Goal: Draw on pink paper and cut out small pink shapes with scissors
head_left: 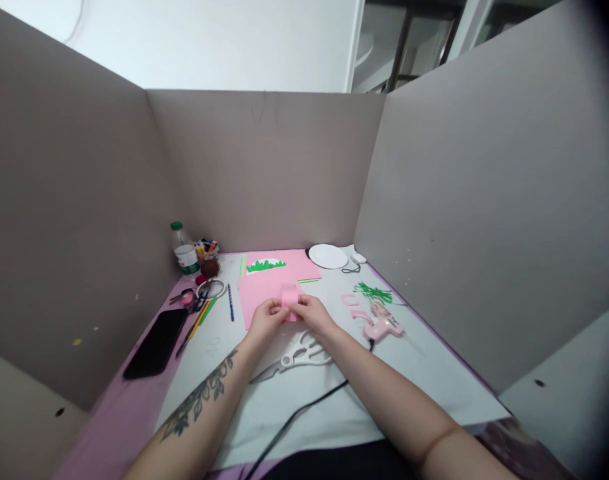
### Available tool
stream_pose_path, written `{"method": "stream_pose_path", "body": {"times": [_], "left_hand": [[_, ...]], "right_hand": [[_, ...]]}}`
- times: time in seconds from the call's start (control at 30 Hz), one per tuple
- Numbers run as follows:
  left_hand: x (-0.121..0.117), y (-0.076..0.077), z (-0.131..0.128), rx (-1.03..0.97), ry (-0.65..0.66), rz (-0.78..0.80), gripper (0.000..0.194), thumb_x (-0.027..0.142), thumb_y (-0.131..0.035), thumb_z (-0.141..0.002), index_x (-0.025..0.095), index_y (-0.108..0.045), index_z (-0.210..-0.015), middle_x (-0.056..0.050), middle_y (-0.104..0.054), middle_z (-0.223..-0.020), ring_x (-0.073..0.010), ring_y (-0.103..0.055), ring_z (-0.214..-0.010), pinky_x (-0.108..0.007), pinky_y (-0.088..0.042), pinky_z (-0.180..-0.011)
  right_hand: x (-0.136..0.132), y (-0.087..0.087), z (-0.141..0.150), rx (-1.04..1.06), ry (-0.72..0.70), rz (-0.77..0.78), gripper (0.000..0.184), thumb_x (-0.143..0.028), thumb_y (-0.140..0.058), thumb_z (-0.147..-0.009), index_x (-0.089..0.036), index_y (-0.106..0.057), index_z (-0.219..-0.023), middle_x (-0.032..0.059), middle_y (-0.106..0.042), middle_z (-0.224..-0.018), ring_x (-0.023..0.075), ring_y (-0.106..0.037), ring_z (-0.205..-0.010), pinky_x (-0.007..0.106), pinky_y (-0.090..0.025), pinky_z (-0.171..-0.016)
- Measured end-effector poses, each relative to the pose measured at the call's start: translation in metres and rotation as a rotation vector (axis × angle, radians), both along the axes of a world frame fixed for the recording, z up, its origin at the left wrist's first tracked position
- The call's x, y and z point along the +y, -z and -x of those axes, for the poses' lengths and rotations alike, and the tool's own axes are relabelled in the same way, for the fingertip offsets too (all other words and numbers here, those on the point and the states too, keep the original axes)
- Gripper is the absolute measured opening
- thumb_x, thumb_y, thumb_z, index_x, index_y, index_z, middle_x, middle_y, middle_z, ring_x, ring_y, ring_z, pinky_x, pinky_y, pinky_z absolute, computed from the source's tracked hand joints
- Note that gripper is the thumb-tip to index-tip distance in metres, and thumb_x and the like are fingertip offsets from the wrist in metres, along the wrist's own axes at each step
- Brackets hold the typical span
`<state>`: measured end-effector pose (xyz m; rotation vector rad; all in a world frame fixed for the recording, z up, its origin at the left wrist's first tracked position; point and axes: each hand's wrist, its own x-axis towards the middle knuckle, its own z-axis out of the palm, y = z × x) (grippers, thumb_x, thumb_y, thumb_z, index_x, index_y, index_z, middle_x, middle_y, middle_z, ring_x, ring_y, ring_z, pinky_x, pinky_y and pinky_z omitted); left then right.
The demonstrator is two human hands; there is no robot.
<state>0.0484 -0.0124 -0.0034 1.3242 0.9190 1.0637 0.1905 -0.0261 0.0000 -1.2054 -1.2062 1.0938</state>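
Between my two hands is a small strip of pink paper [289, 295], bent into a loop. My left hand [270, 315] pinches its lower left side, and my right hand [310, 311] grips it from the right. Under and behind them lie sheets of pink paper [254, 293] on the white table cover. White-handled scissors [297, 357] rest just in front of my hands, partly covered by my right forearm. A pink glue gun [383, 327] lies to the right, with small pink paper pieces [350, 301] beside it.
At the left are a black phone [157, 343], pencils [197, 323], a tape roll [211, 289] and a bottle [185, 253]. A white plate [327, 256] and green strips [373, 292] lie at the right. A black cord [304, 410] crosses the front; grey panels [264, 167] surround the table.
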Motion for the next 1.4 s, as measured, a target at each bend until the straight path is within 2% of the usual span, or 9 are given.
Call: {"method": "stream_pose_path", "body": {"times": [0.13,0.3,0.43,0.6,0.73,0.9,1.0,1.2,1.4], "left_hand": [[0.004,-0.003,0.007,-0.032,-0.039,0.030,0.032,0.024,-0.066,-0.062,0.013,-0.059,-0.092,0.005,-0.056,-0.057,-0.0083,-0.049,-0.049,-0.019,-0.035,-0.050],[0.011,-0.009,0.020,0.000,-0.076,0.022,0.040,0.021,-0.062,-0.061,0.013,-0.059,-0.100,0.006,-0.051,-0.057,-0.0071,-0.044,-0.048,-0.018,-0.032,-0.047],[0.017,-0.018,0.034,0.031,-0.109,-0.030,0.048,0.022,-0.062,-0.060,0.011,-0.059,-0.107,0.002,-0.055,-0.065,-0.0088,-0.049,-0.055,-0.020,-0.039,-0.053],[0.018,-0.036,0.056,0.008,-0.151,-0.068,0.056,0.022,-0.065,-0.061,0.010,-0.056,-0.115,0.004,-0.051,-0.065,-0.0091,-0.052,-0.058,-0.023,-0.045,-0.059],[0.014,-0.057,0.074,-0.025,-0.118,-0.123,0.055,0.023,-0.068,-0.062,0.011,-0.058,-0.115,0.000,-0.059,-0.071,-0.0120,-0.057,-0.063,-0.026,-0.049,-0.063],[0.014,-0.075,0.094,-0.124,-0.129,-0.207,0.048,0.023,-0.070,-0.064,0.014,-0.062,-0.111,-0.004,-0.066,-0.083,-0.0132,-0.060,-0.070,-0.024,-0.049,-0.066],[0.014,-0.079,0.100,-0.173,-0.143,-0.174,0.052,0.023,-0.072,-0.062,0.013,-0.060,-0.112,-0.005,-0.066,-0.085,-0.0126,-0.060,-0.069,-0.025,-0.049,-0.064],[0.009,-0.081,0.101,-0.117,-0.112,-0.172,0.049,0.020,-0.069,-0.061,0.013,-0.060,-0.109,0.003,-0.057,-0.065,-0.0090,-0.054,-0.057,-0.021,-0.044,-0.058],[-0.003,-0.079,0.090,0.167,0.024,-0.225,0.050,0.015,-0.058,-0.065,0.017,-0.057,-0.115,0.005,-0.051,-0.061,-0.0098,-0.051,-0.055,-0.019,-0.035,-0.051]], "right_hand": [[-0.011,-0.015,-0.022,-0.261,-0.065,-0.110,0.010,-0.024,-0.055,-0.067,-0.016,-0.056,-0.074,-0.0031,-0.054,-0.063,0.0107,-0.047,-0.055,0.021,-0.034,-0.052],[-0.039,-0.026,-0.040,-0.802,-0.570,-0.042,0.019,-0.015,-0.058,-0.061,-0.018,-0.063,-0.079,-0.0006,-0.061,-0.072,0.0124,-0.050,-0.059,0.021,-0.036,-0.052],[-0.053,-0.026,-0.033,-1.100,-0.575,-0.151,0.032,-0.012,-0.059,-0.057,-0.020,-0.063,-0.088,0.0040,-0.061,-0.083,0.0158,-0.051,-0.065,0.024,-0.035,-0.055],[-0.059,-0.031,-0.026,-1.265,-0.527,-0.245,0.024,-0.014,-0.061,-0.057,-0.018,-0.066,-0.080,0.0072,-0.063,-0.080,0.0181,-0.052,-0.066,0.026,-0.033,-0.056],[-0.053,-0.031,-0.035,-1.098,-0.548,-0.179,0.019,-0.021,-0.062,-0.058,-0.018,-0.064,-0.077,0.0013,-0.060,-0.071,0.0129,-0.047,-0.058,0.023,-0.030,-0.052],[-0.037,-0.027,-0.044,-0.531,-0.523,0.026,0.019,-0.024,-0.058,-0.064,-0.016,-0.057,-0.081,-0.0020,-0.056,-0.066,0.0099,-0.045,-0.056,0.020,-0.032,-0.051],[-0.034,-0.027,-0.043,-0.293,-0.512,0.122,0.022,-0.020,-0.058,-0.058,-0.016,-0.052,-0.079,-0.0033,-0.053,-0.064,0.0084,-0.042,-0.053,0.019,-0.030,-0.049],[-0.036,-0.032,-0.041,-0.427,-0.618,0.064,0.028,-0.012,-0.054,-0.054,-0.017,-0.051,-0.082,-0.0020,-0.054,-0.077,0.0109,-0.043,-0.066,0.021,-0.034,-0.057],[-0.032,-0.025,-0.037,-0.424,-0.647,0.063,0.027,-0.012,-0.053,-0.057,-0.018,-0.051,-0.083,-0.0023,-0.053,-0.077,0.0114,-0.043,-0.067,0.021,-0.035,-0.059]]}}
